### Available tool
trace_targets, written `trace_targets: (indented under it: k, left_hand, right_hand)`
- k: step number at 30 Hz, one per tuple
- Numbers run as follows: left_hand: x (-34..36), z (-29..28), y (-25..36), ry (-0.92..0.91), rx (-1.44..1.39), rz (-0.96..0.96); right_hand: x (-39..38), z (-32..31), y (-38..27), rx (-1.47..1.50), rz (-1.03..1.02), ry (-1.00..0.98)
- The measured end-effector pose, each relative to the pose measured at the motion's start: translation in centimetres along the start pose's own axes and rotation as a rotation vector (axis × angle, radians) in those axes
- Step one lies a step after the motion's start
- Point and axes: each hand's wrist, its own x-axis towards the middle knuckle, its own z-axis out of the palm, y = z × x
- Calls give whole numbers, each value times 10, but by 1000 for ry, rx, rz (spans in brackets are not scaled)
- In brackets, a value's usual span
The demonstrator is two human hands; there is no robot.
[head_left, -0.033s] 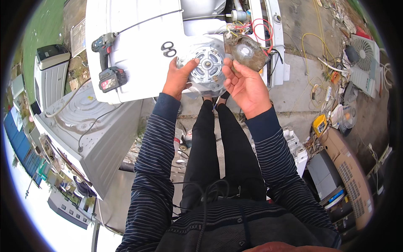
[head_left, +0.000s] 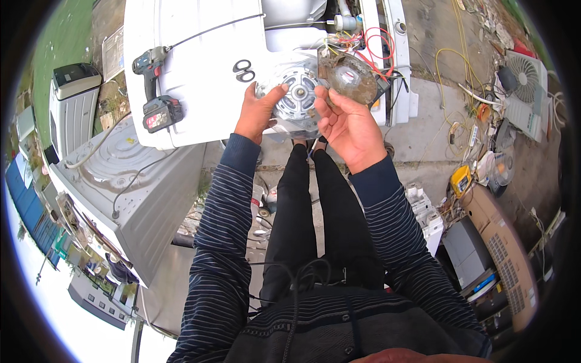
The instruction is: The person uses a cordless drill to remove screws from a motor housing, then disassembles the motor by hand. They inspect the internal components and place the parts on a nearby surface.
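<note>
A round silver motor point(head_left: 301, 92), with a slotted face and a central shaft, is at the near edge of the white appliance panel point(head_left: 200, 72). My left hand point(head_left: 259, 112) grips its left side, thumb on the face and fingers mostly hidden beneath. My right hand point(head_left: 354, 130), palm turned up, has its thumb and bent fingers together by the motor's right side, at the near left edge of a grimy brown plate point(head_left: 365, 68) with a shiny round middle. The plate seems pinched there; the exact contact is hidden. Behind it lie red and yellow wires point(head_left: 370, 57).
A cordless drill point(head_left: 152, 91) with a long bit lies on the panel, left of black scissor-like handles point(head_left: 244, 71). Another white appliance point(head_left: 130, 181) stands at left. Rightward are a fan unit point(head_left: 525, 78), a yellow object point(head_left: 461, 179), loose cables and a brown vented panel point(head_left: 505, 260).
My right hand and the brown plate have shifted slightly left together, over more of the motor's right side. My left hand and the motor have hardly moved.
</note>
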Motion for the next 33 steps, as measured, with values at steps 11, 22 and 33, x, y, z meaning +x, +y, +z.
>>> trace_targets:
  k: [11,22,33]
  left_hand:
    - [34,-18,-32,-48,-138,94]
    - [20,-37,-19,-135,-184,35]
    - [25,-38,-18,-256,-208,-6]
  right_hand:
    - [14,49,83,-213,187,75]
    - [25,38,101,-302,139,126]
    - [31,29,105,-245,123,154]
